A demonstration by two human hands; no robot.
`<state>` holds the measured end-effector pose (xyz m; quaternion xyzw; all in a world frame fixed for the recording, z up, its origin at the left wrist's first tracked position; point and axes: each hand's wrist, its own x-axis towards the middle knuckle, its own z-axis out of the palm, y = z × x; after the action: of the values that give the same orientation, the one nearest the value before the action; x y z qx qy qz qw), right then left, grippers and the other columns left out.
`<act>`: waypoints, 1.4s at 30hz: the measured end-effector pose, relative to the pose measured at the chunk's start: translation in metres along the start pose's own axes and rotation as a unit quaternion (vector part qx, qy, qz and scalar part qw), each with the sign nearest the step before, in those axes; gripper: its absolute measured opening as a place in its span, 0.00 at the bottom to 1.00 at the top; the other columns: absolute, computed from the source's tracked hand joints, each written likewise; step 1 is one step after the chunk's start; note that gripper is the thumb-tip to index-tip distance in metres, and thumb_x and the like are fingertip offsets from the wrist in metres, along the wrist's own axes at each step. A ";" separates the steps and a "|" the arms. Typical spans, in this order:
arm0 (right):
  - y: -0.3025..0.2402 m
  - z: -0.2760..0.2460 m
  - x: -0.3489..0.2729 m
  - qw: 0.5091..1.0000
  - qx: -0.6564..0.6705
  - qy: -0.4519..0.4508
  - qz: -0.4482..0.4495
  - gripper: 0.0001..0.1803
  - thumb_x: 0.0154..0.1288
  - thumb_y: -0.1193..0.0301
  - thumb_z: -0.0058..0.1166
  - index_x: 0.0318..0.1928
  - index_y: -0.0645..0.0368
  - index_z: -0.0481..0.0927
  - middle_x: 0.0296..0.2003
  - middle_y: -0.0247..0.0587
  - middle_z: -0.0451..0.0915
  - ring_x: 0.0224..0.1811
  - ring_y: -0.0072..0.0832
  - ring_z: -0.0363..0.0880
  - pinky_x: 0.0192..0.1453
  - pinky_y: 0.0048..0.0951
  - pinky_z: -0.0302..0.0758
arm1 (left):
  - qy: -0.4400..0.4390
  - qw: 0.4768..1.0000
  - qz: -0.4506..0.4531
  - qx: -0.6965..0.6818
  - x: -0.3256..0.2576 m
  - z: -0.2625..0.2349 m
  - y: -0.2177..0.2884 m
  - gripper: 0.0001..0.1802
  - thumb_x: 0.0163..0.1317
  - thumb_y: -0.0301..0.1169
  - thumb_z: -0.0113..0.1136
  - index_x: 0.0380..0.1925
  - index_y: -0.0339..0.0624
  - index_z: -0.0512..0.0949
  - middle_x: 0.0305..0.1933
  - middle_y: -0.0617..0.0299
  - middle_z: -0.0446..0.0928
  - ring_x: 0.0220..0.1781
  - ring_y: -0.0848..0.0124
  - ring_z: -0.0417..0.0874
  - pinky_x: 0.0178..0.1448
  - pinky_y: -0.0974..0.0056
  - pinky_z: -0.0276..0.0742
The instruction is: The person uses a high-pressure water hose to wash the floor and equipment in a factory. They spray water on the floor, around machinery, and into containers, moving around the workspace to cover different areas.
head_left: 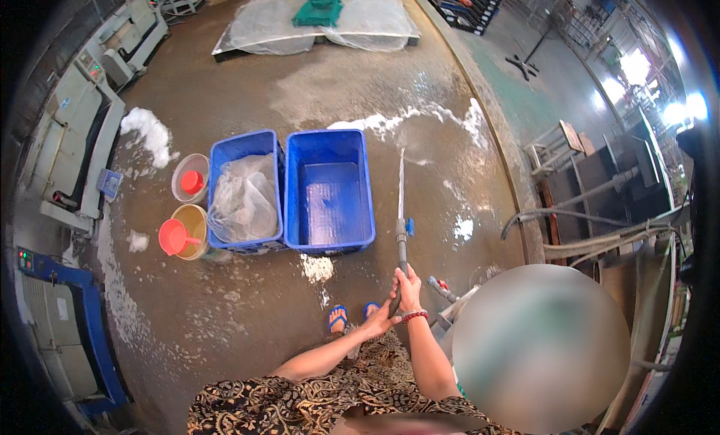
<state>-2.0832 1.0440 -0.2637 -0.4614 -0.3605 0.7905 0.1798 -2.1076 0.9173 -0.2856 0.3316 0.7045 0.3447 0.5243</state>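
Observation:
Both of my hands are wrapped round a grey hose [403, 256], which points away from me. My right hand [409, 291] grips it closer to the valve, with a red bracelet at the wrist. Lower down, my left hand [381, 322] holds the hose nearer my body. A valve with a blue handle [409, 227] is fitted at the hose's front end. From it a white jet of water [401, 181] shoots forward onto the wet floor. Left of the jet stands a blue bin [367, 210] with a wet inside.
A second blue bin [216, 172] holds clear plastic sheeting [246, 199]. Beside it are two buckets with red scoops [174, 236]. Foam [146, 135] lies on the floor. Machines [71, 127] line the left; a raised kerb [495, 120] runs along the right. A blurred patch hides the lower right.

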 end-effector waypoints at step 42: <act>-0.097 -0.287 0.241 0.907 -0.357 0.028 0.221 0.18 0.65 0.63 0.42 0.50 0.59 0.71 0.22 0.47 0.78 0.17 0.33 0.76 0.19 0.37 0.76 | 0.498 0.863 -0.050 -0.064 0.098 -0.122 0.184 0.13 0.55 0.29 0.58 0.41 0.41 0.73 0.15 0.61 0.72 0.11 0.74 0.72 0.16 0.65 0.67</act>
<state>-1.9636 1.3739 -0.4272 -0.5844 -0.5022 0.6152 -0.1668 -2.2291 1.0812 -0.1565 0.0455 0.8638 0.4817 0.1409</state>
